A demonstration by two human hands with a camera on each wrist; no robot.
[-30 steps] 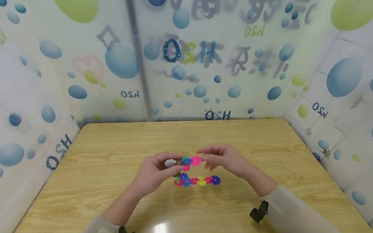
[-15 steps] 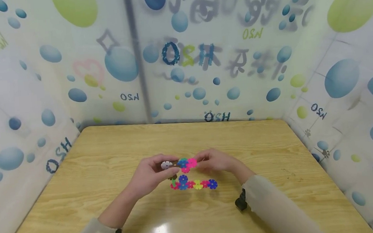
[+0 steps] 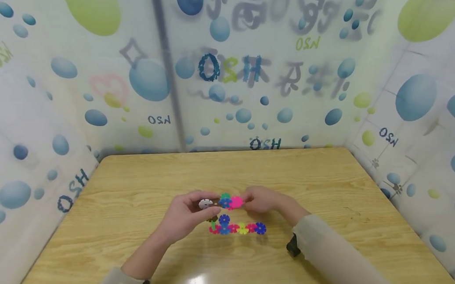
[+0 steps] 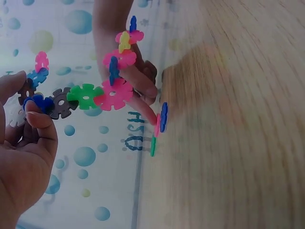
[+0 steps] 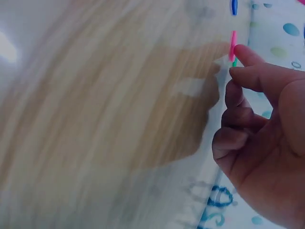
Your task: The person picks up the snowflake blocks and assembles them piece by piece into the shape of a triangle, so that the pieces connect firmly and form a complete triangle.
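Left hand [image 4: 24,157] pinching snowflake-disc chain [image 4: 86,98], right hand [image 4: 126,71] gripping pink disc [image 4: 114,94]

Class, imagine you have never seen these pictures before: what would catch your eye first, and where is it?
The bright chain of snowflake discs held above the middle of the wooden table stands out first, pinched by the left hand at one end and the right hand at the other. Just below it, a second row of discs lies on the table. Behind, bubble-patterned walls enclose the scene.
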